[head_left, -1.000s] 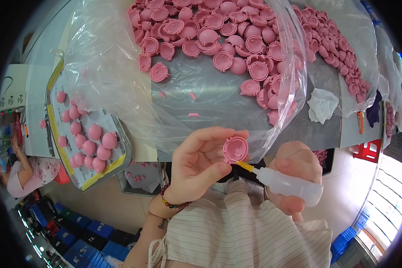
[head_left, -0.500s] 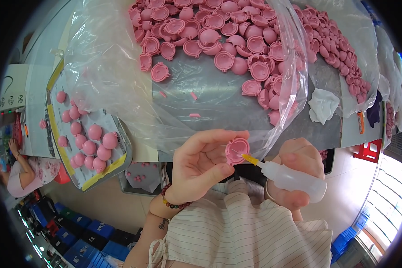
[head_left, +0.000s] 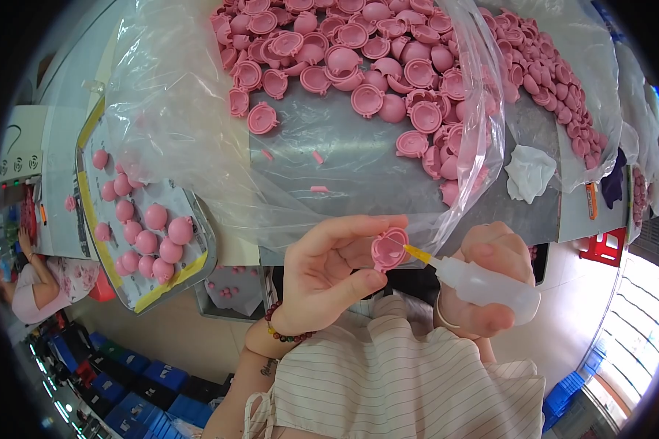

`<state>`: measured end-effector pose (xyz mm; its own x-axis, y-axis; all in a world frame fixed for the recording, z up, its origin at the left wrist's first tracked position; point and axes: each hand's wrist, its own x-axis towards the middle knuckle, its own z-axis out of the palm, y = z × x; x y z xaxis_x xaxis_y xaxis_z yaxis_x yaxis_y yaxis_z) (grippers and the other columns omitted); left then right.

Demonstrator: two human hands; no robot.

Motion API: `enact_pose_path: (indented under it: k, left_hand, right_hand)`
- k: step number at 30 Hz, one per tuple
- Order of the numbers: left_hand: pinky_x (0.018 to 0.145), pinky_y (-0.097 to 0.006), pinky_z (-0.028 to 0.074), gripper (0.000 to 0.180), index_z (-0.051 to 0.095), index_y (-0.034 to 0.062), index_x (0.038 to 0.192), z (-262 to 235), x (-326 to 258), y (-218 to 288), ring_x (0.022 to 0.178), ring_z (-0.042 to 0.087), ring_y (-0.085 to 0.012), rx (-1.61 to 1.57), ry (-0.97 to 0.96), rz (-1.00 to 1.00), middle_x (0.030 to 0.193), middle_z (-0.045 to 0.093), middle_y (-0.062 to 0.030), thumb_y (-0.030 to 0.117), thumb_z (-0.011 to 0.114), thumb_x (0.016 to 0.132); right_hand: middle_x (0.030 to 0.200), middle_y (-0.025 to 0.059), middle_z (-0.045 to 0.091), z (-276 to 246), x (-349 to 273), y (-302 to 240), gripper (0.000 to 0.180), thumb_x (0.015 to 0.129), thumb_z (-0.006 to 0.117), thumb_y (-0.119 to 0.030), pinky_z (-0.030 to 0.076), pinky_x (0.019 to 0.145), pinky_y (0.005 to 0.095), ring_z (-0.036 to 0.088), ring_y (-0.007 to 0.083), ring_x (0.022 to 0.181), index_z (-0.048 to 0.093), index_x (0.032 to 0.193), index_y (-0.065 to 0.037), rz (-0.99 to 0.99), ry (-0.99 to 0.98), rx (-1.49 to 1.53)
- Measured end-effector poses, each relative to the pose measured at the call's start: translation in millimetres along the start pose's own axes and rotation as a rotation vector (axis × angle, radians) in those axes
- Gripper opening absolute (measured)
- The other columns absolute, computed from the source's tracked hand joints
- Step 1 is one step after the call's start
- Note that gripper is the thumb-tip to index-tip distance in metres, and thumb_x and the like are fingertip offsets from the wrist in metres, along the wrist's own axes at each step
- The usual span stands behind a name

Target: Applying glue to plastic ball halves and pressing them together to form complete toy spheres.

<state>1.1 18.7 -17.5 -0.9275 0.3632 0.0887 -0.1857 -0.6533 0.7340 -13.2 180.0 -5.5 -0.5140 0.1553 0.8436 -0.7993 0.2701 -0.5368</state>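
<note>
The left hand pinches a half-shell edgewise, seemingly to bare its hollow. Right of it, the right hand curls fingers round a squeeze bottle.

Bag fold between right hand and shells; room leftward.

The white bottle and its yellow tip are higher and further right now, and the pink cup tilts more.
</note>
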Motion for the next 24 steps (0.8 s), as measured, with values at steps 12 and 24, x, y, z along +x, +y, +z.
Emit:
enact_pose_path:
  k: [12, 24]
  left_hand:
    - [0.090, -0.033, 0.038, 0.041, 0.043, -0.0055, 0.111, 2.5, 0.5, -0.8, 0.106, 0.046, -0.0230, 0.058, 0.014, 0.043, 0.117, 0.043, -0.0218, -0.013, 0.052, 0.071]
    - [0.087, -0.035, 0.039, 0.040, 0.038, -0.0015, 0.116, -8.3, 0.2, 2.1, 0.105, 0.047, -0.0261, -0.127, -0.140, 0.053, 0.114, 0.045, -0.0241, 0.004, 0.052, 0.079]
  right_hand:
    - [0.071, 0.0163, 0.059, -3.5, 3.2, -6.6, 0.044, 0.084, 0.043, -0.038, 0.035, 0.033, 0.0231, 0.047, 0.0155, 0.042, 0.054, 0.075, 0.003, 0.034, -0.087, -0.048]
    - [0.090, 0.0195, 0.054, -78.0, 24.7, 20.0, 0.043, 0.081, 0.049, -0.027, 0.042, 0.061, 0.0258, 0.054, 0.0230, 0.078, 0.044, 0.107, 0.007, 0.267, 0.379, -0.558]
